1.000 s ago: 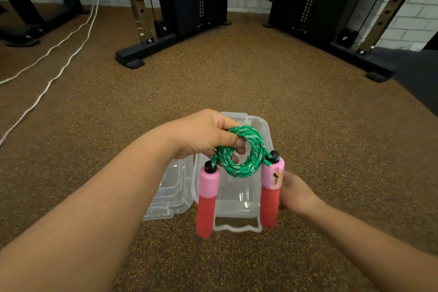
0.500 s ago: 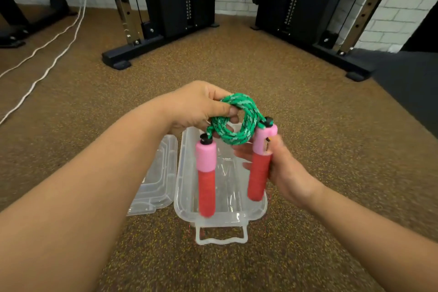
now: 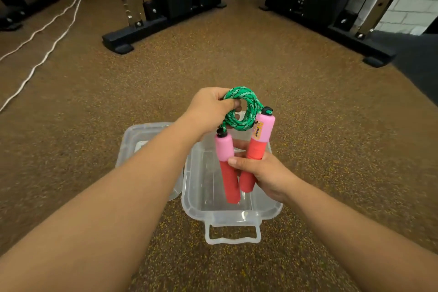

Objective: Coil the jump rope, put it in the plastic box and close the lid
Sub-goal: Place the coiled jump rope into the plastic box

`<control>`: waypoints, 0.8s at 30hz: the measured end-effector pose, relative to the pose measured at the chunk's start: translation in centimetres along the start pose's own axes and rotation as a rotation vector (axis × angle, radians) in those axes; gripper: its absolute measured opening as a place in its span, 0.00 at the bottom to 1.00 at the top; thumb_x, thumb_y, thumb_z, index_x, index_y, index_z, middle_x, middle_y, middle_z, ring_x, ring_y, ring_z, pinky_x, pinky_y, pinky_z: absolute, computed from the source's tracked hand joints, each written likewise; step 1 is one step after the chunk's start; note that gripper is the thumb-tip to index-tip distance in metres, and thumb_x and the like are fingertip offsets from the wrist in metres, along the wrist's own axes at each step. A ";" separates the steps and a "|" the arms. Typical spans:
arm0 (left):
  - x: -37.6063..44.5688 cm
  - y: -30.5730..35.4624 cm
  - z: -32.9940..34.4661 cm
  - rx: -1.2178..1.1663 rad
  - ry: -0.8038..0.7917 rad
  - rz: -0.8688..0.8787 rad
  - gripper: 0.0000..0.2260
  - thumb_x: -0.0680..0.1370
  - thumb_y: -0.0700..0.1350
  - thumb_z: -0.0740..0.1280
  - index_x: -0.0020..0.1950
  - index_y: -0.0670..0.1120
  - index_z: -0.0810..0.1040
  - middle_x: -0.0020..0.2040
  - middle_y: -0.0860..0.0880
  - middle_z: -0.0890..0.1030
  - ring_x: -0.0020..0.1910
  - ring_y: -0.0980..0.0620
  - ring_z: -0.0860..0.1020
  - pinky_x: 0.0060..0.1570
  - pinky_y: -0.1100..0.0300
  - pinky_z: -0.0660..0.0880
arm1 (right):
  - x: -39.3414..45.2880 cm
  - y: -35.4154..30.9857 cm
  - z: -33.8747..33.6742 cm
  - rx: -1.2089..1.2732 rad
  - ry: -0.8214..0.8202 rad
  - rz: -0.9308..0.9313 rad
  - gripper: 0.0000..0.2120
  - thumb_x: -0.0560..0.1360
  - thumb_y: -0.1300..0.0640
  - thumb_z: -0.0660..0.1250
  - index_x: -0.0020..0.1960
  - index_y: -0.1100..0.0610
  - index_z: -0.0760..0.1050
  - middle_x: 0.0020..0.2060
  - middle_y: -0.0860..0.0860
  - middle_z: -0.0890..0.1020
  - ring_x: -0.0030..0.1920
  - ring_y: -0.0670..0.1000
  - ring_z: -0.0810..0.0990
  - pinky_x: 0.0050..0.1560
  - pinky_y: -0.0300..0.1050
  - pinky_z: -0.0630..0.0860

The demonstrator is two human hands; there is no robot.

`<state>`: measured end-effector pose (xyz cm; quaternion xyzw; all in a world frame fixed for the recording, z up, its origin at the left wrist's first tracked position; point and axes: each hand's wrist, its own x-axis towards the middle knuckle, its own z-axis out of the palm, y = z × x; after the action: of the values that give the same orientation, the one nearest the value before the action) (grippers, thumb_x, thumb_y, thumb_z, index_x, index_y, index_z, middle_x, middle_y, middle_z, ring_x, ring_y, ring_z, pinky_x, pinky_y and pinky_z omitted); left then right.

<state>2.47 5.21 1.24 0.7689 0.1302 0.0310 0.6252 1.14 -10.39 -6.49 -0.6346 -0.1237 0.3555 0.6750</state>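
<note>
- We see the lid (image 3: 132,140) lying on the floor (image 3: 331,137), left of the open box (image 3: 237,217).
- Left grip (image 3: 211,109) pinches the coiled rope (image 3: 246,106) above the box.
- Right grip (image 3: 265,173) clasps both handles (image 3: 254,149).

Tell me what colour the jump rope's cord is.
Green with lighter flecks, a braided cord, seen from the head camera, coiled in the left hand.

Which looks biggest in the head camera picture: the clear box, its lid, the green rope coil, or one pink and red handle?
1. Clear box, biggest.
2. Lid, but the left arm hides part, so unsure.
3. Green rope coil and the left handle look alike; no ranking.
</note>
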 end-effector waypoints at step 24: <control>5.9 -11.5 3.9 0.939 -0.164 -0.335 0.11 0.74 0.35 0.63 0.55 0.36 0.78 0.57 0.38 0.80 0.58 0.40 0.77 0.51 0.54 0.74 | 4.0 4.8 1.6 -0.905 0.236 0.492 0.27 0.72 0.57 0.71 0.62 0.59 0.57 0.53 0.57 0.77 0.55 0.59 0.78 0.51 0.51 0.73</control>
<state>7.08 4.97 -11.48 0.9356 0.2020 -0.1924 0.2165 1.49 -6.84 -11.87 -0.9085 -0.0353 0.3407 0.2395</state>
